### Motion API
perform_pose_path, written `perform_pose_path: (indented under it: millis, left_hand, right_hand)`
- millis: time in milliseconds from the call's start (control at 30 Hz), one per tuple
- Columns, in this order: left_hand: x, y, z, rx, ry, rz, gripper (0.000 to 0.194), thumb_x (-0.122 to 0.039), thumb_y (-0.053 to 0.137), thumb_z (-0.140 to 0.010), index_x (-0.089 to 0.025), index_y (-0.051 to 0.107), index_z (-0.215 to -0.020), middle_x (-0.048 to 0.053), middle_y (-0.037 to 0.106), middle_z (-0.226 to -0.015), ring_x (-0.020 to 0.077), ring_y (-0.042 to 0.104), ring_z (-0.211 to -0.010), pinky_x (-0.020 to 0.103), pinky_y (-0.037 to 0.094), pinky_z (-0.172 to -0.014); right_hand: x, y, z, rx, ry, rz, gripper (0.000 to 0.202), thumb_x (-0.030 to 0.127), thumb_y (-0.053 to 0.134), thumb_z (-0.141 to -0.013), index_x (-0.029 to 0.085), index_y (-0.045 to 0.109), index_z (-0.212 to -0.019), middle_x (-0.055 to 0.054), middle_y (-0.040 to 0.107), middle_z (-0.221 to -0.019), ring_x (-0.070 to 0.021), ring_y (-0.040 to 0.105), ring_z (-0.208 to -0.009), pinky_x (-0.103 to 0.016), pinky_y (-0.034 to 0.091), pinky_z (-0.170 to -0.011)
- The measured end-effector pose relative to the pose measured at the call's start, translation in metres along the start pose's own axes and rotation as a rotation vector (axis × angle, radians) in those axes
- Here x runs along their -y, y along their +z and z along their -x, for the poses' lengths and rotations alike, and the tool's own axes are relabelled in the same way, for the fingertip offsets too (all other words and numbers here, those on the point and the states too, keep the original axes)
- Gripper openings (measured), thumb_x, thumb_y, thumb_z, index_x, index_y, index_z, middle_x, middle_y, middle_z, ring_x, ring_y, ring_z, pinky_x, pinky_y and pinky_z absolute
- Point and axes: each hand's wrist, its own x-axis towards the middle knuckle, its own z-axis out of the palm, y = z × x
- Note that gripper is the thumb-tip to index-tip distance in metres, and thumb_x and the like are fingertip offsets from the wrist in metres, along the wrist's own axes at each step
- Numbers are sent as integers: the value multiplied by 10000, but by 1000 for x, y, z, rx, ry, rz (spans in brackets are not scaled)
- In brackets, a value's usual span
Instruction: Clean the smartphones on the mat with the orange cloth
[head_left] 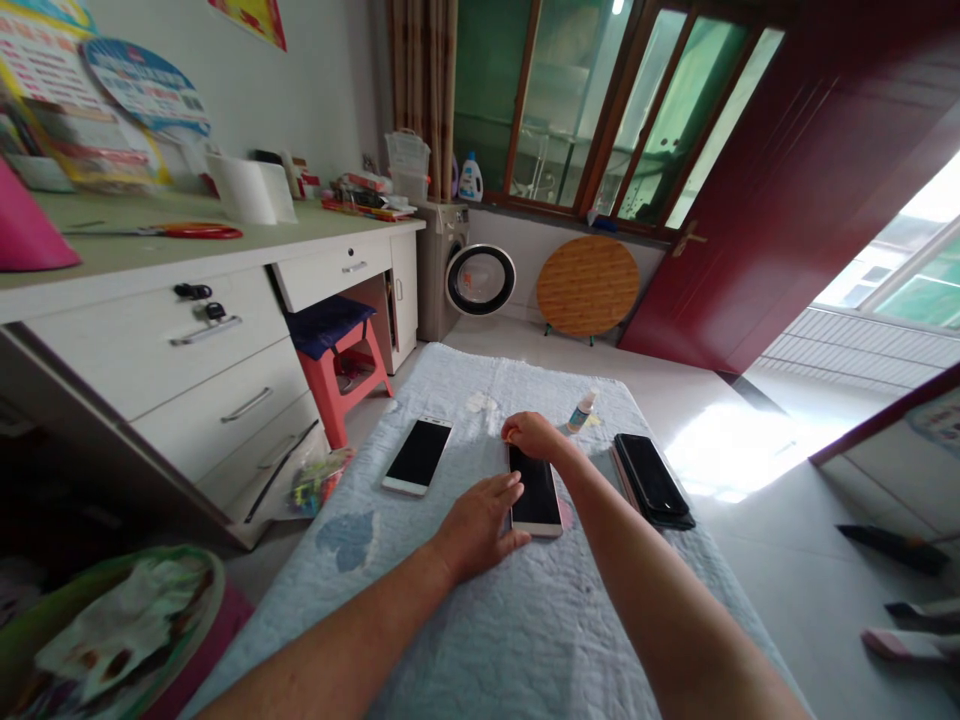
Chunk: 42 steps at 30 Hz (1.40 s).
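A phone with a dark screen and pale frame [536, 497] lies face up on the blue quilted cloth [480, 620]. Along its left edge rests my left hand [480, 525], fingers apart, thumb near the lower corner. My right hand [531, 434] is at the phone's top end, its fingers curled together; what they pinch, if anything, is too small to make out. To the left lies a white phone [418, 456]. On the right, a black phone [651, 475] sits on a dark case or another flat device. A small spray bottle [582, 411] stands beyond my right forearm.
A white desk [150, 350] with a paper roll [247, 190] and scissors [195, 231] runs along the left. Under it is a red stool [345, 385]. A bin [217, 620] stands at the lower left. Behind are a washing machine [442, 225] with its door open and a round wooden board [588, 284].
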Motion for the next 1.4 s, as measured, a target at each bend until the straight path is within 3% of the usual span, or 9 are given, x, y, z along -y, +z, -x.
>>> perform_pose_path:
  millis: [133,267,433,600,733,900,1133,1400]
  left_hand:
    - [0,0,0,-1,-3,-2,582,-355,679,-765,-182,484,-1286,126,436,-1438,266,410,-1324,423,332,-1106]
    - [-2,-2,1,-12,-15,9,581,-373,681,-759,-176,511,-1279,122,456,-1424,263,441,-1298,406,353,-1094]
    - [-4,-6,1,-12,-20,40,596,-444,664,-764,-181,532,-1283,118,480,-1404,275,444,-1292,419,355,-1089]
    - [-5,-9,0,-6,3,49,625,-491,643,-782,-141,532,-1288,148,473,-1404,279,447,-1290,415,343,-1095]
    - [-5,-9,0,-4,12,51,602,-482,631,-794,-155,529,-1289,148,476,-1402,280,443,-1294,425,339,-1092]
    - [-4,-8,0,-6,9,46,609,-463,643,-782,-165,518,-1298,138,464,-1414,274,424,-1312,426,332,-1097]
    - [-4,-6,-1,0,-11,15,572,-399,665,-767,-157,542,-1270,128,466,-1415,255,431,-1309,397,338,-1100]
    - [-2,-2,-1,-12,6,0,584,-403,671,-767,-141,538,-1271,140,471,-1408,254,431,-1308,380,333,-1102]
  right_hand:
    - [6,4,-2,8,-19,10,253,140,515,-785,194,735,-898,-32,725,-922,-141,626,-853,-183,396,-732]
    - [-8,-1,10,-47,44,30,280,136,489,-802,161,722,-956,-81,715,-958,-170,621,-890,-210,391,-752]
    - [-34,-6,31,-117,142,27,269,144,469,-812,140,721,-906,-93,712,-902,-164,617,-839,-213,379,-720]
    - [-44,0,48,-183,244,0,246,156,469,-793,100,708,-786,-104,689,-763,-155,593,-720,-219,357,-634]
    - [-39,5,66,-198,290,-51,260,165,448,-779,115,693,-705,-63,647,-636,-129,554,-612,-209,330,-566]
    - [-28,11,97,-208,307,-104,232,207,483,-762,132,702,-751,-47,656,-655,-123,558,-625,-199,340,-569]
    - [-16,21,142,-130,329,-290,230,241,473,-744,146,677,-695,-16,627,-573,-94,496,-486,-198,326,-507]
    - [-10,32,172,-101,338,-384,250,275,468,-769,142,672,-710,-12,622,-577,-93,486,-487,-199,314,-489]
